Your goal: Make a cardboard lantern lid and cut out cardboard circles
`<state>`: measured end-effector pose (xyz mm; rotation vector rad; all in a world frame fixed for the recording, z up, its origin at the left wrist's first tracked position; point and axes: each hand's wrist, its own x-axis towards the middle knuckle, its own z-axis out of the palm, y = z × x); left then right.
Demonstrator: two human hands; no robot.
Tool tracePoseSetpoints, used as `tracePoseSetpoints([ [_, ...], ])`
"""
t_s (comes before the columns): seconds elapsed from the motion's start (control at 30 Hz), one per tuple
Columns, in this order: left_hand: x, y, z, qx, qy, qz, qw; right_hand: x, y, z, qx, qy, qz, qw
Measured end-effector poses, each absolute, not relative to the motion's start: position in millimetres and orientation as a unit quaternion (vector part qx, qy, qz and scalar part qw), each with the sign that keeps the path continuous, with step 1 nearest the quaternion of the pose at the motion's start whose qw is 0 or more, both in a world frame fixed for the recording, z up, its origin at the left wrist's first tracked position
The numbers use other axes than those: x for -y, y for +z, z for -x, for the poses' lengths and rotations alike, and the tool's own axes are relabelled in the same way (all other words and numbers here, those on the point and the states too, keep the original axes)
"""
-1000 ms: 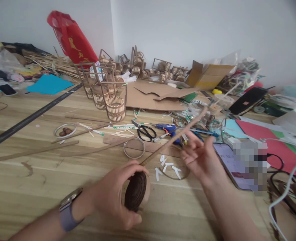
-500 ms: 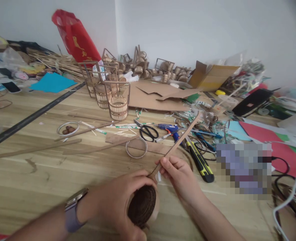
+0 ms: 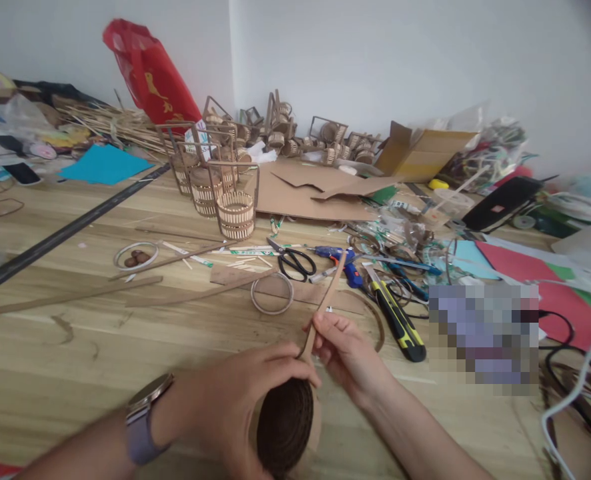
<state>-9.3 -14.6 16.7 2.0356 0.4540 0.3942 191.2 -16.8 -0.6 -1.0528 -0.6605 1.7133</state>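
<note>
My left hand [image 3: 245, 393], with a watch on its wrist, is wrapped round a dark brown coil of cardboard strip [image 3: 286, 423]. Its round face shows wound layers. From the coil's upper side runs a narrow cardboard strip [image 3: 329, 293], pinched between the thumb and fingers of my right hand [image 3: 343, 347]. The strip's free end points up toward the blue glue gun [image 3: 343, 259]. A pale ring [image 3: 252, 300] lies just beyond my hands, and a yellow-black utility knife [image 3: 398, 320] lies to the right of my right hand.
Black-handled scissors [image 3: 295, 263] lie mid-table. Small slatted buckets [image 3: 235, 217] with tall handles stand behind, near torn cardboard sheets [image 3: 305, 193]. A ring holding brown balls [image 3: 138, 259] and loose strips [image 3: 70, 297] lie left. Cables [image 3: 570, 400] and coloured paper [image 3: 540, 273] crowd the right.
My right hand has moved slightly left, and the strip's free end has swung left and down, now standing steeper. My left hand keeps its hold on the coil.
</note>
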Motion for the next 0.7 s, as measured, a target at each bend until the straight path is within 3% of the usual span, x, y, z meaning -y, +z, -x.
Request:
tracePoseSetpoints([
  [0.33,9,18,6,-0.166,0.13,-0.85,0.483,13,0,-199,0.36,0.594,0.495,0.522],
  [0.53,10,17,7,-0.215,0.128,-0.845,0.472,13,1,-207,0.455,0.535,0.502,0.505],
  [0.7,10,23,6,-0.139,0.149,-0.835,0.512,13,-2,-204,0.501,0.514,0.516,0.466],
])
